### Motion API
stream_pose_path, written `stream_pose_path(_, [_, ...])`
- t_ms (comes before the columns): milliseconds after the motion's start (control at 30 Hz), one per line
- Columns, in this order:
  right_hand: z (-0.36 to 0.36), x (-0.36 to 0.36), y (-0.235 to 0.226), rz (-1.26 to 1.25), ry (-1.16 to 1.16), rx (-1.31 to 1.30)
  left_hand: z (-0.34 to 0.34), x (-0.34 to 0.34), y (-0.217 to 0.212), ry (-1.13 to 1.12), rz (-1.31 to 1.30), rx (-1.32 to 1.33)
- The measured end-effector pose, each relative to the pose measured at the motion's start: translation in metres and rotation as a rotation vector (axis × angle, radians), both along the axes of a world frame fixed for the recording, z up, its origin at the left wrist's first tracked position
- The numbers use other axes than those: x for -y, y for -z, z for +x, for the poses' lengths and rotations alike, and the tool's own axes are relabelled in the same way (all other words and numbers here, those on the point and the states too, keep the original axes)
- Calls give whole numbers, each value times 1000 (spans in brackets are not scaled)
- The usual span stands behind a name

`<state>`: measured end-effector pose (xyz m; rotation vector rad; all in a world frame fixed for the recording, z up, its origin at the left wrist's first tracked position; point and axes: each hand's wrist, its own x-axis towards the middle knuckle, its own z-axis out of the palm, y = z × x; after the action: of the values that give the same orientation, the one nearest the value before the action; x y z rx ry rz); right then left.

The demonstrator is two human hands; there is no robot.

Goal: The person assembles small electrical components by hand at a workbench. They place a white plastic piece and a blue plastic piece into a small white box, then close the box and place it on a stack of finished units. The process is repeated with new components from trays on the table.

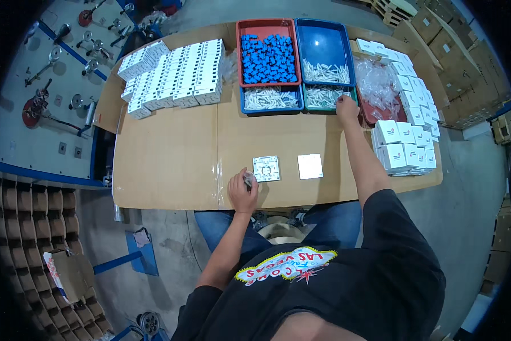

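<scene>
1. Cardboard covers the counter [170, 165], giving small parts a soft, plain bed.
2. Left hand [243, 190] rests at the near edge, its grip closed on a small grey part [248, 181], just beside the square plate [266, 168], so the two are close for fitting.
3. Right hand [346, 108] stretches to the green tray [327, 98] of white pieces; whether its grip is apart or together I cannot tell.
4. White cover [310, 166] lies flat beside the plate, within easy reach.
5. Trays sit grouped at the far edge, sorted by part.
</scene>
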<state>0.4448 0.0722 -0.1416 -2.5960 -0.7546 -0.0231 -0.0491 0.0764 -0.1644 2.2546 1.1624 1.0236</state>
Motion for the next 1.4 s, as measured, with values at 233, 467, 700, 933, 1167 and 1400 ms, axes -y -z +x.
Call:
stream_pose_path(233, [-2,8,6,234,-12,-20,3,-1,-6,5,14,-9])
stream_pose_path(467, [-69,60,9,891,-158,-300,-1,-4,-10,-47,-390,342])
stream_pose_path(700, [-241,170,-72,751,-68,-950,4,7,-119,302,-1454,1093])
stream_pose_path(933, [-261,155,-150,851,-259,-920,26,18,-184,794,-1650,1123])
stream_pose_path(1167, [-262,133,-229,894,-597,-716,31,38,-213,715,-1556,963])
stream_pose_path(1400, [-272,139,-247,655,-867,-556,19,50,-201,702,-1543,965])
